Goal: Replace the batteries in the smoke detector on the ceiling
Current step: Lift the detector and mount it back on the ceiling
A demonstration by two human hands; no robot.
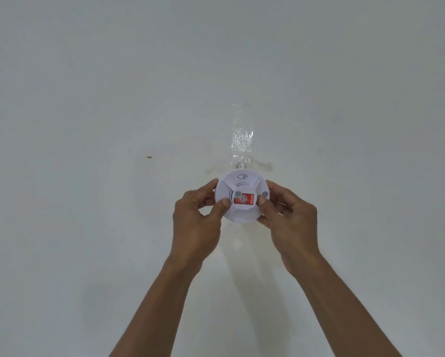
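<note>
The ceiling (113,86) fills the view, white and bare apart from a small yellowish speck (149,157) well to the left of the work. A strip of clear tape (240,135) runs along the ceiling and ends just beside the far edge of the unit.

The smoke detector (242,211) sits at centre frame, against or just below the ceiling; I cannot tell which, nor whether it is locked to a mount. It is a round white housing with vent slots on its face and a red label (244,198) across the middle.

My left hand (198,220) grips the left rim, thumb laid on the face beside the label, fingers curled round the edge. My right hand (288,217) grips the right rim the same way, thumb just below a small grey button (264,194).

Judged step: freeing or reseating the housing by twisting.

1. Keep the two grips opposed across the rim so the torque stays balanced.
2. Keep the right thumb off the button; pressing it would probably trigger the test alarm.
3. Turn without pulling downward; the tape suggests a weak fixing.
4. Support the body throughout so it cannot drop.

No battery is visible.
</note>
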